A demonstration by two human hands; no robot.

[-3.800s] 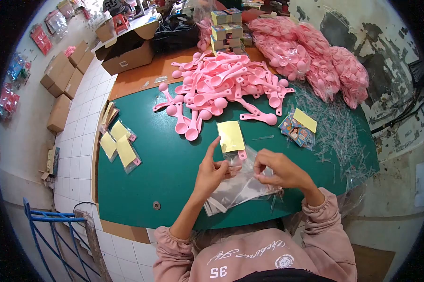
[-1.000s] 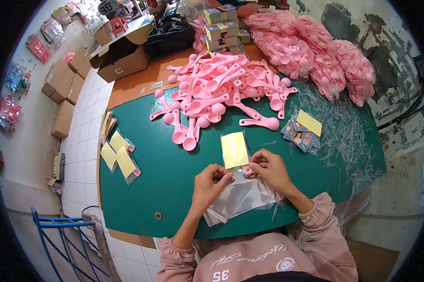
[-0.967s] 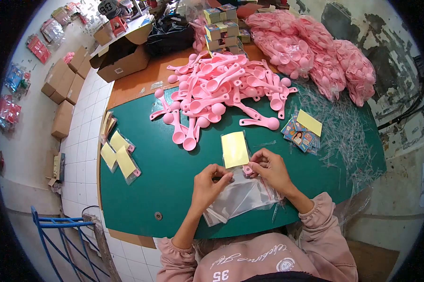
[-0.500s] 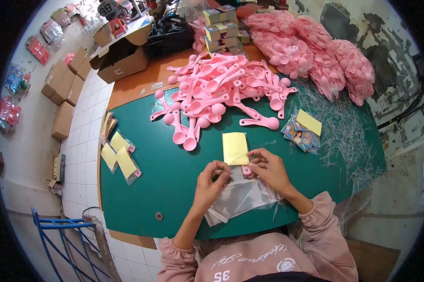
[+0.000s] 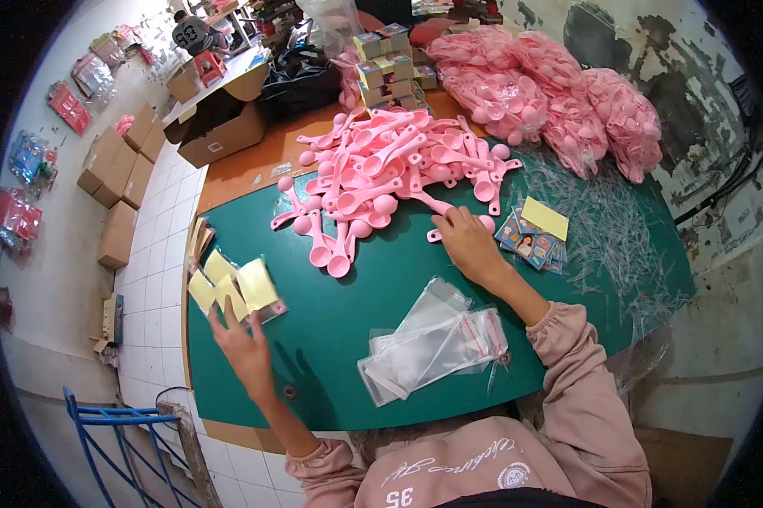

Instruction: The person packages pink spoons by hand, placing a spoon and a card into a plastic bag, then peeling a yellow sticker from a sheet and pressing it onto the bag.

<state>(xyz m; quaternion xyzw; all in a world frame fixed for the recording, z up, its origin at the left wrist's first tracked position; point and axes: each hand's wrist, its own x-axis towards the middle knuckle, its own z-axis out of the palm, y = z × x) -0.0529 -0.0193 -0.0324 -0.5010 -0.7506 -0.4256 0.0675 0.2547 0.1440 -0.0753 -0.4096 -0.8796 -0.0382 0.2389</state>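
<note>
My left hand (image 5: 244,345) is at the left side of the table with its fingers spread. Just beyond its fingertips lies a clear packet with a yellow card (image 5: 258,284) and a pink handle end poking out. More yellow-card packets (image 5: 202,290) lie beside it. My right hand (image 5: 472,245) reaches forward, its fingers curled down over a pink measuring spoon (image 5: 488,223) at the front of a big heap of pink spoons (image 5: 373,161). The fingers hide the spoon's middle. Between my arms lie clear plastic bags (image 5: 436,343), loosely stacked.
Right of my right hand are printed cards (image 5: 529,244) with a yellow card (image 5: 545,218) on top. Clear plastic strips (image 5: 614,229) litter the table's right side. Bags of pink spoons (image 5: 559,102), card stacks (image 5: 385,68) and an open carton (image 5: 220,131) stand at the back.
The yellow-card packet has gone from the middle to the left group, and my left hand has moved there and opened. My right hand has moved forward to a spoon. The view has shifted slightly.
</note>
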